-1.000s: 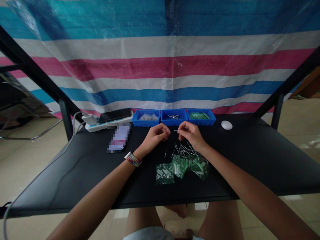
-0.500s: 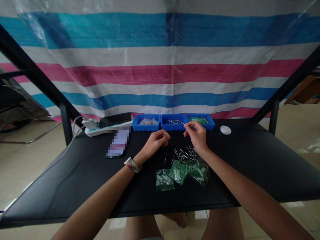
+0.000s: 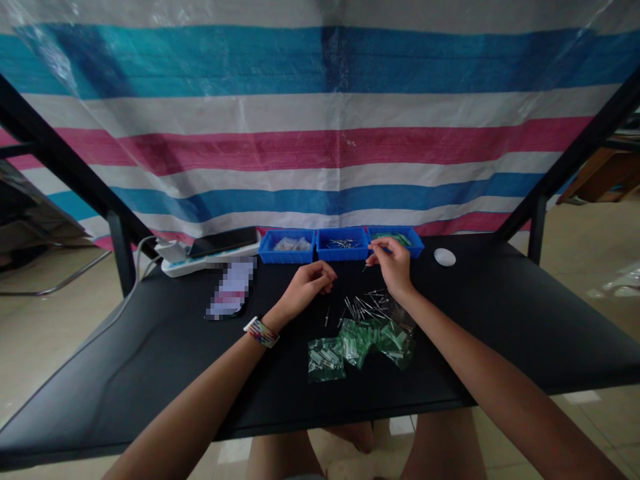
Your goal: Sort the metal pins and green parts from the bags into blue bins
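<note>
My right hand [image 3: 397, 268] is above the table just in front of the blue bins, its thumb and fingertips pinched on a thin metal blind rivet [image 3: 365, 269] that points down and to the left. My left hand [image 3: 311, 285] rests on the table with fingers curled inward; whatever they may hold is hidden. Between and below the hands lies a loose pile of blind rivets [image 3: 364, 308], and a single rivet [image 3: 327, 317] lies apart at its left. The middle blue bin [image 3: 342, 253] contains several similar rivets.
The left blue bin [image 3: 287, 257] holds clear plastic packets, the right blue bin [image 3: 413, 252] green ones. Green packets [image 3: 326, 360] lie near me. At left are a power strip [image 3: 175, 269], a dark phone [image 3: 223, 242] and a blurred phone [image 3: 233, 290]. A white mouse-shaped object [image 3: 445, 257] lies right.
The rivet in my right hand pointed left toward the middle bin and now tilts downward. My left hand keeps its curled pose. The whole view has shifted slightly.
</note>
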A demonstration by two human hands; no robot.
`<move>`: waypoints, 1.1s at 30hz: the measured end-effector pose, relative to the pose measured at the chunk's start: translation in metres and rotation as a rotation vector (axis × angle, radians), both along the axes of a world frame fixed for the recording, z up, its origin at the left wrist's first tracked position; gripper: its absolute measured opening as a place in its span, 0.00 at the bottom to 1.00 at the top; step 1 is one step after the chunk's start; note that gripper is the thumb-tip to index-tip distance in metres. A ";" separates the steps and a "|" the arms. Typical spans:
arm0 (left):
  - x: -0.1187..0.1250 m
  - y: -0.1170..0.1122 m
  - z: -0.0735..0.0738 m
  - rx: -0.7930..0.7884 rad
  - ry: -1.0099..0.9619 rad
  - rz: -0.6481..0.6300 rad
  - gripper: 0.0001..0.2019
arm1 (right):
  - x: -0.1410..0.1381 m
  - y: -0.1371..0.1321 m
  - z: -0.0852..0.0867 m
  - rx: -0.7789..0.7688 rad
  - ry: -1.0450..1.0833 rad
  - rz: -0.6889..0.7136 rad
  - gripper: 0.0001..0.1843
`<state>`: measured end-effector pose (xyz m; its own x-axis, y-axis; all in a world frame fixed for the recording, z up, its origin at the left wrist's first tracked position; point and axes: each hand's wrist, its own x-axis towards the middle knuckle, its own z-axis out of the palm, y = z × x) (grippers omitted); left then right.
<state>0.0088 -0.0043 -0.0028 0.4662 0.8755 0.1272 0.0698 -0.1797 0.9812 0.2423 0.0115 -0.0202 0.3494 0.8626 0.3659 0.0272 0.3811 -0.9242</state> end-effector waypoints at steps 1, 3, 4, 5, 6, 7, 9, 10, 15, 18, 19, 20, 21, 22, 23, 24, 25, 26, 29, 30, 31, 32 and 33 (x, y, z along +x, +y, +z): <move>0.000 0.000 -0.001 0.002 0.000 -0.002 0.08 | 0.005 0.001 0.001 -0.010 -0.025 -0.010 0.08; 0.000 0.001 -0.002 0.006 0.004 -0.008 0.08 | 0.016 0.003 0.004 -0.055 -0.165 0.032 0.06; 0.000 0.001 -0.003 0.007 0.006 -0.011 0.08 | 0.022 0.002 0.007 -0.076 -0.296 0.082 0.07; 0.000 0.001 -0.003 0.007 0.011 -0.016 0.08 | 0.027 0.001 0.009 -0.085 -0.467 0.137 0.07; 0.001 0.000 -0.003 0.005 0.015 -0.021 0.08 | 0.032 -0.001 0.011 -0.079 -0.660 0.172 0.08; 0.001 0.000 -0.003 0.002 0.019 -0.025 0.08 | 0.036 -0.003 0.013 -0.069 -0.849 0.185 0.09; 0.002 -0.001 -0.001 -0.003 0.024 -0.030 0.08 | 0.042 -0.007 0.017 -0.067 -1.143 0.163 0.10; 0.002 -0.001 -0.001 -0.004 0.027 -0.030 0.08 | 0.044 -0.009 0.017 -0.084 -1.230 0.151 0.10; 0.002 -0.002 0.001 -0.002 0.038 -0.036 0.09 | 0.045 -0.009 0.015 -0.108 -1.300 0.188 0.06; 0.001 -0.002 -0.001 0.014 0.061 -0.034 0.08 | 0.039 -0.006 0.012 -0.015 -1.097 0.230 0.04; 0.000 -0.002 -0.002 0.033 0.081 -0.033 0.07 | 0.035 -0.004 0.012 0.005 -0.990 0.241 0.02; 0.000 -0.001 -0.004 0.064 0.111 -0.031 0.06 | 0.031 -0.003 0.011 0.010 -0.874 0.253 0.01; -0.001 -0.001 -0.005 0.100 0.146 -0.033 0.06 | 0.026 -0.001 0.011 0.001 -0.757 0.265 0.04; -0.001 -0.001 -0.007 0.139 0.181 -0.034 0.05 | 0.022 0.001 0.011 -0.017 -0.647 0.268 0.06; -0.001 -0.001 -0.009 0.172 0.210 -0.037 0.04 | 0.018 0.003 0.011 -0.037 -0.549 0.260 0.09; -0.002 -0.001 -0.011 0.193 0.227 -0.042 0.04 | 0.014 0.005 0.011 -0.052 -0.468 0.242 0.11; -0.002 0.000 -0.012 0.204 0.232 -0.049 0.04 | 0.011 0.006 0.012 -0.058 -0.411 0.218 0.13; -0.002 0.000 -0.013 0.209 0.234 -0.055 0.04 | 0.009 0.007 0.012 -0.053 -0.382 0.191 0.15; 0.000 0.000 -0.015 0.210 0.230 -0.058 0.04 | 0.007 0.006 0.012 0.023 -0.448 0.092 0.17; 0.000 -0.001 -0.014 0.205 0.225 -0.054 0.04 | 0.007 0.004 0.012 0.064 -0.501 0.056 0.15; 0.001 -0.001 -0.014 0.196 0.214 -0.048 0.04 | 0.006 0.000 0.011 0.103 -0.552 0.034 0.11; 0.001 -0.001 -0.013 0.180 0.197 -0.040 0.04 | 0.005 -0.004 0.011 0.134 -0.599 0.041 0.08; 0.002 -0.001 -0.012 0.161 0.173 -0.028 0.04 | 0.002 -0.009 0.012 0.154 -0.641 0.086 0.06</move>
<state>0.0106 -0.0055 -0.0149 0.5170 0.8368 0.1803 0.2268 -0.3371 0.9138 0.2448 0.0020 -0.0086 -0.0466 0.7990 0.5995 0.5171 0.5328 -0.6699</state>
